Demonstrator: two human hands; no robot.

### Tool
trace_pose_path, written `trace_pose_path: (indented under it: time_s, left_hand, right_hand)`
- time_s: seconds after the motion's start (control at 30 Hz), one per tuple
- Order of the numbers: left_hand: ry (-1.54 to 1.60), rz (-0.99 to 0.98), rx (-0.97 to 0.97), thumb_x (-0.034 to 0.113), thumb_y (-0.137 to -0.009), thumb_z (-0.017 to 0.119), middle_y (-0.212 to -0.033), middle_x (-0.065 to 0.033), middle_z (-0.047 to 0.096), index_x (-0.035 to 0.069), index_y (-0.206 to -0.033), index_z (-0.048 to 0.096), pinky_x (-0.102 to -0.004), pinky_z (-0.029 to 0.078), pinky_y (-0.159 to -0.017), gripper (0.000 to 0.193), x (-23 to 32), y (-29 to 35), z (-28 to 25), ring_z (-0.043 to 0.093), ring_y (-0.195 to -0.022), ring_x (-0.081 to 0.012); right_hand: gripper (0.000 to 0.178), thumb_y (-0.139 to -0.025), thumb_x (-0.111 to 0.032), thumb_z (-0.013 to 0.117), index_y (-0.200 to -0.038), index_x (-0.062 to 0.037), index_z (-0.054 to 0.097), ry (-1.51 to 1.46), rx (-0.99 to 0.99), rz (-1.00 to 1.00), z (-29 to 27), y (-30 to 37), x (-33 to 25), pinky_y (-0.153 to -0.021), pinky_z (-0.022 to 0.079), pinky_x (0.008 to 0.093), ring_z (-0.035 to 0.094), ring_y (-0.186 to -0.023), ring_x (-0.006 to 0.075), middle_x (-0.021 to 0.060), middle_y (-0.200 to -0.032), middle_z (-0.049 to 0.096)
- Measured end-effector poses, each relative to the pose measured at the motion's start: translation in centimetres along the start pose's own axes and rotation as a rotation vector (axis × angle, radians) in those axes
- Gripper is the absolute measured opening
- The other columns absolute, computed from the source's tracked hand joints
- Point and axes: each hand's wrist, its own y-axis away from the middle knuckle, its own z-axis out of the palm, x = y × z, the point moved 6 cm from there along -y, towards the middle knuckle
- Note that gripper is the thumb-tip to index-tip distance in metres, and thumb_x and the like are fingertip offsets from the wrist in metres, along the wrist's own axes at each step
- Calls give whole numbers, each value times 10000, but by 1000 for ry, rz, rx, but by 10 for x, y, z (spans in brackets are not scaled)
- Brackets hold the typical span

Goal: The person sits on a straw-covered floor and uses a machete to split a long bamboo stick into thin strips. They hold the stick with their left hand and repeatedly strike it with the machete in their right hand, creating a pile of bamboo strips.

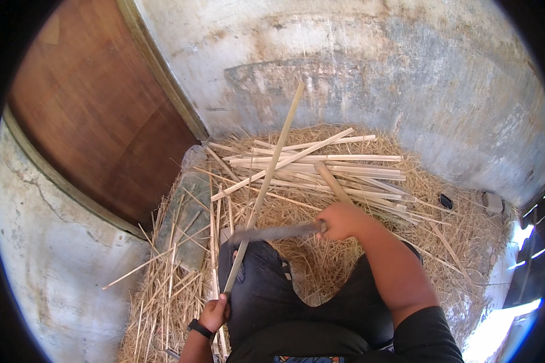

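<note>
Currently, the left hand (213, 314), with a black band (200, 328) round its wrist, is closed on the lower end of a long, narrow, pale greenish-tan strip of wood or bamboo (277, 154), its thumb lying along the near face. The strip slants up and away to the right, passing over the left thigh of the dark trousers (254, 296), its far end raised in front of the stained, whitish-grey wall (369, 66). The right hand (340, 221) is curled into a fist round the near end of a long, dark, flat metal blade (278, 232), which points left and crosses the strip above the knee; its far part is blurred, so whether edge and strip touch I cannot tell. Just beyond that fist, a thicker tan stick (332, 180) slants up to the left, over a loose pile of pale, straight-cut strips (345, 158) on dry yellow-brown straw (309, 272). To the right lie 1 small black object (445, 201) and 1 greyish block (492, 202), near the wall; a brown wooden door (97, 109) stands at upper left.
</note>
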Motion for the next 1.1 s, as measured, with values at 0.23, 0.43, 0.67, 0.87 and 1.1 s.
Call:
trace_pose_path:
  time_s: [0.23, 0.43, 0.67, 0.87, 1.1]
  left_hand:
    - [-33, 31, -2, 623, -976, 352, -516, -27, 468, 78, -598, 527, -292, 357, -487, 686, 9, 1, 1, 449, -469, -152]
    - [-49, 11, 13, 610, -983, 349, -527, -28, 484, 68, -592, 540, -298, 372, -512, 694, 5, 3, 0, 463, -494, -156]
    - [-79, 27, -5, 625, -977, 347, -549, -26, 508, 64, -593, 556, -298, 390, -549, 711, 9, 1, 1, 487, -532, -156]
    - [-74, 7, 5, 635, -973, 343, -564, -25, 517, 64, -606, 563, -296, 398, -561, 713, 8, 2, 0, 496, -550, -156]
    - [-98, 10, 23, 633, -974, 339, -568, -34, 521, 64, -608, 563, -307, 404, -567, 713, 6, 2, 0, 502, -554, -165]
  right_hand:
    - [332, -773, -387, 739, -908, -87, 694, -136, 267, 191, -8, 2, 62, -703, 512, 429, 662, -771, 333, 152, -807, 682]
    - [391, -752, -407, 743, -968, -85, 693, 92, -69, -41, 6, -1, -14, -787, 510, 444, 659, -892, 335, 157, -862, 691]
    - [355, -762, -402, 754, -908, -85, 690, -118, 209, 241, -13, 1, 69, -707, 503, 416, 663, -799, 305, 129, -793, 681]
    - [361, -766, -405, 752, -929, -88, 693, -106, 142, 127, -3, 1, 46, -711, 502, 423, 662, -815, 318, 149, -819, 679]
    - [393, -764, -439, 743, -975, -110, 698, 11, -16, 32, 10, -4, 8, -751, 509, 451, 659, -859, 333, 142, -845, 686]
